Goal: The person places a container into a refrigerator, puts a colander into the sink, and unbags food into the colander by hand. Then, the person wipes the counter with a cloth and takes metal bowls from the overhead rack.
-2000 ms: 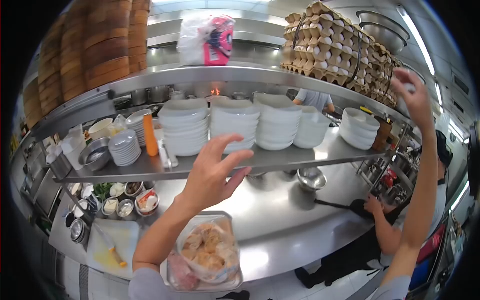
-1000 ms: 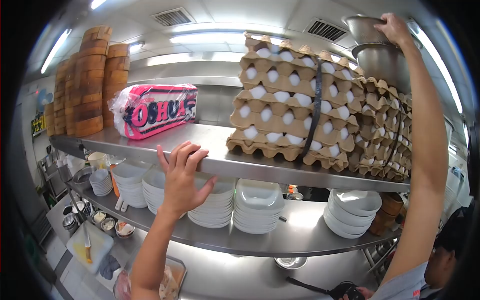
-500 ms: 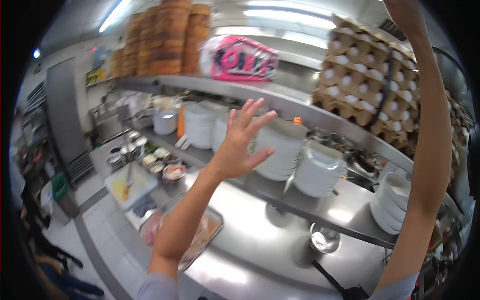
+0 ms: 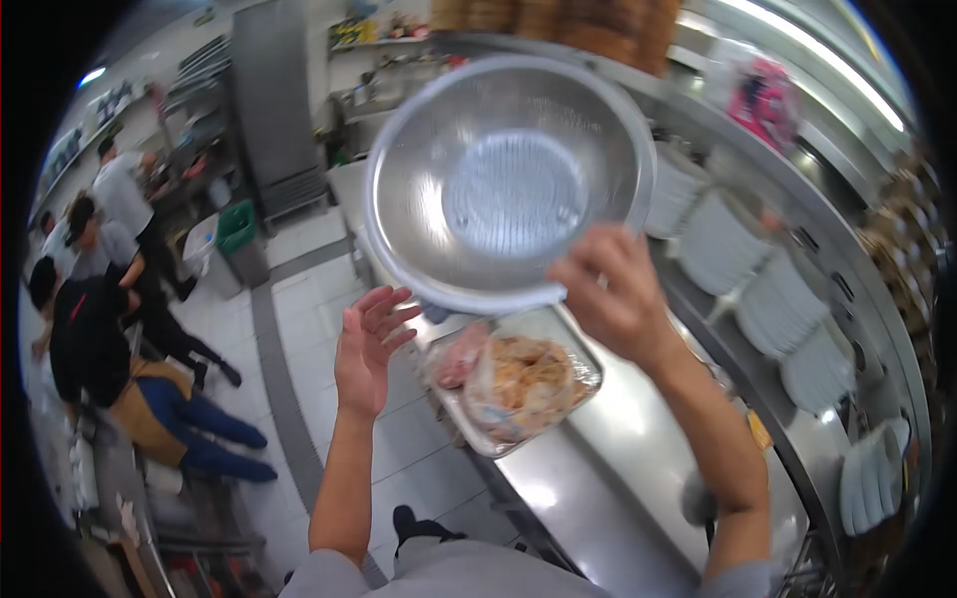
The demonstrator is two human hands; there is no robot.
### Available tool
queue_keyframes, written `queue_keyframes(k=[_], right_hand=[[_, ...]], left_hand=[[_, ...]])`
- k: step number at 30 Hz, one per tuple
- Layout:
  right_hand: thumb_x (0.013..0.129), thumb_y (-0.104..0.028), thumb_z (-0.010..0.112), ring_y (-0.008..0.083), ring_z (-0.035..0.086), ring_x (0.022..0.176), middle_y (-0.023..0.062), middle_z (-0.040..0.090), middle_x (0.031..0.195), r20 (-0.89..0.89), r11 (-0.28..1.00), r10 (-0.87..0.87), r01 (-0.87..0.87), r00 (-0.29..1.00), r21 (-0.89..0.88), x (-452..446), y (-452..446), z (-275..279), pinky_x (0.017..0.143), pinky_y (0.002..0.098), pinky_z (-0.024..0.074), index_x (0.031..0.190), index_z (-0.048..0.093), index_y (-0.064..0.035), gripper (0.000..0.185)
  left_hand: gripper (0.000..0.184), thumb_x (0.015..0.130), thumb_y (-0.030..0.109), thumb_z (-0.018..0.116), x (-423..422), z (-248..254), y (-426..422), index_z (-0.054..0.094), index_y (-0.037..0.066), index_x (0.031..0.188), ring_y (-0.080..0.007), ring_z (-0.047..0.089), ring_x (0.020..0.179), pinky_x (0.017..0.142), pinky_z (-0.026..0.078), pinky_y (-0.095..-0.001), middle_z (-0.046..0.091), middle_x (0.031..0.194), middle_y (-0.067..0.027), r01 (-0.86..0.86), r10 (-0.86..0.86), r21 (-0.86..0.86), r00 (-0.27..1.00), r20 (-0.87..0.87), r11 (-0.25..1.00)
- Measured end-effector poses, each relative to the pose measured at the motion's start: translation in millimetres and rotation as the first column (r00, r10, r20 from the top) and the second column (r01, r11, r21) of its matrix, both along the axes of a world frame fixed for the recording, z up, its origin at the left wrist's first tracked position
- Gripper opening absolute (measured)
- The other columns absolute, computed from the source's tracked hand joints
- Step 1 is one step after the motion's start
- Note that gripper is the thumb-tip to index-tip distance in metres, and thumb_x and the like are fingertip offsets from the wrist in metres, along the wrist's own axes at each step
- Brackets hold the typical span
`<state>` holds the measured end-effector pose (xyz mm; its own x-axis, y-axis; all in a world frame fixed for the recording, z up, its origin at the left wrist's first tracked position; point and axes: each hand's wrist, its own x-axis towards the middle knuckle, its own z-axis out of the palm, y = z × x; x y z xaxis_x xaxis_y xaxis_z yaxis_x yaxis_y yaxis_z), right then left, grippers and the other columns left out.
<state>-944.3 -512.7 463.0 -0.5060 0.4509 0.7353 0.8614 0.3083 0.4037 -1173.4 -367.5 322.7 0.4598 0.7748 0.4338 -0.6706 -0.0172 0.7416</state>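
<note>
- Your right hand has come down from the top right corner, where it was reaching half a second ago, to just right of centre. With it a large metal bowl now fills the upper middle of the frame. The view has swung too, so the egg trays now sit at the right edge.
- Judging by this, you have the bowl down from the high shelf and over the work side. Setting it down looks undone: it hangs tilted, its inside facing you, with no surface visibly bearing it.
- Your right fingers are curled together at the bowl's lower right rim, seemingly clamped on it; that hand is blurred, so the exact finger placement is hard to tell.
- Your left hand is wide open left of centre, fingers spread and apart, holding nothing. Its fingertips are near the bowl's lower left rim (the angle doesn't settle whether they touch).
- Below the bowl, in the middle of the frame, a metal tray bears bagged food on your counter.
- Stacked white dishes line your lower shelf at right.
</note>
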Motion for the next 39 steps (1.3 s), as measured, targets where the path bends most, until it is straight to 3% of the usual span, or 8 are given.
queue_keyframes(k=[5, 12, 14, 23, 26, 31, 34, 39], right_hand=[[0.055, 0.001, 0.07, 0.0282, 0.053, 0.087, 0.0068, 0.053, 0.087, -0.316, 0.972, 0.123, -0.178, 0.941, -0.154, -65.4, 101.0, -157.9, 0.077, 0.0438, 0.0443, 0.09, 0.061, -0.005, 0.037], [0.055, 0.0, 0.071, 0.028, 0.054, 0.089, 0.0062, 0.053, 0.088, -0.445, 0.919, 0.182, -0.312, 0.877, -0.24, -136.1, 205.1, -272.6, 0.077, 0.0433, 0.0445, 0.093, 0.063, -0.0067, 0.039], [0.056, 0.0, 0.071, 0.0278, 0.054, 0.09, 0.0063, 0.054, 0.088, -0.458, 0.892, 0.228, -0.373, 0.86, -0.257, -148.8, 228.1, -285.7, 0.077, 0.0444, 0.0442, 0.093, 0.063, -0.0074, 0.038], [0.064, -0.002, 0.071, 0.0286, 0.052, 0.104, 0.0086, 0.052, 0.108, -0.491, 0.878, 0.069, -0.286, 0.869, -0.384, -150.0, 352.1, -309.5, 0.097, 0.0511, 0.0378, 0.106, 0.063, -0.0112, 0.043], [0.068, 0.002, 0.071, 0.0326, 0.052, 0.103, 0.0138, 0.051, 0.113, -0.673, 0.853, 0.104, -0.413, 0.732, -0.318, -137.0, 408.2, -315.1, 0.093, 0.046, 0.0415, 0.117, 0.055, -0.0085, 0.053], [0.072, 0.005, 0.068, 0.0334, 0.052, 0.1, 0.0163, 0.051, 0.112, -0.714, 0.822, 0.142, -0.484, 0.685, -0.301, -141.6, 546.9, -279.6, 0.086, 0.041, 0.0442, 0.118, 0.052, -0.0051, 0.049], [0.075, 0.004, 0.066, 0.0303, 0.053, 0.097, 0.0175, 0.051, 0.111, -0.831, 0.78, 0.119, -0.569, 0.543, -0.26, -157.1, 626.0, -286.2, 0.08, 0.0361, 0.0469, 0.118, 0.052, -0.0023, 0.045], [0.077, 0.005, 0.064, 0.0239, 0.055, 0.085, 0.0162, 0.051, 0.11, -0.833, 0.718, 0.025, -0.59, 0.553, -0.37, -189.0, 715.4, -319.6, 0.074, 0.032, 0.0476, 0.12, 0.052, -0.0013, 0.045]], left_hand=[[0.036, 0.095, 0.032, 0.051, -92.0, -59.2, 72.8, 0.05, 0.003, 0.116, -0.022, 0.06, 0.097, 0.083, 0.049, -0.0372, 0.058, 0.108, -0.0096, -0.104, 0.001, -0.287, 0.942, -0.337, 0.952], [0.034, 0.087, 0.017, 0.06, -164.0, -124.2, 145.4, 0.05, 0.0, 0.114, -0.0231, 0.065, 0.087, 0.078, 0.055, -0.0412, 0.061, 0.102, -0.0118, -0.21, -0.027, -0.53, 0.914, -0.404, 0.822], [0.03, 0.083, 0.006, 0.06, -174.0, -148.7, 166.9, 0.052, -0.003, 0.11, -0.0228, 0.067, 0.081, 0.073, 0.058, -0.0382, 0.064, 0.095, -0.0123, -0.278, 0.033, -0.554, 0.911, -0.41, 0.785], [0.024, 0.078, -0.001, 0.057, -184.2, -211.7, 267.1, 0.056, -0.003, 0.102, -0.0227, 0.066, 0.08, 0.069, 0.058, -0.0386, 0.063, 0.093, -0.0121, -0.503, 0.217, -0.595, 0.846, -0.487, 0.626], [0.023, 0.078, -0.002, 0.056, -190.7, -195.8, 297.4, 0.056, -0.004, 0.101, -0.0227, 0.066, 0.076, 0.066, 0.058, -0.0376, 0.063, 0.09, -0.0122, -0.579, 0.268, -0.607, 0.806, -0.529, 0.544], [0.023, 0.078, -0.001, 0.056, -209.0, -202.9, 345.9, 0.058, -0.006, 0.1, -0.0241, 0.067, 0.076, 0.066, 0.058, -0.0361, 0.064, 0.092, -0.0151, -0.698, 0.433, -0.588, 0.716, -0.548, 0.41], [0.025, 0.078, -0.001, 0.057, -222.9, -210.6, 374.3, 0.058, -0.006, 0.102, -0.0245, 0.067, 0.078, 0.065, 0.059, -0.0358, 0.065, 0.093, -0.0162, -0.727, 0.489, -0.588, 0.68, -0.547, 0.354], [0.025, 0.077, 0.001, 0.06, -241.0, -245.1, 460.5, 0.061, -0.005, 0.102, -0.0242, 0.067, 0.075, 0.062, 0.059, -0.038, 0.066, 0.09, -0.0138, -0.768, 0.456, -0.601, 0.626, -0.633, 0.22]])
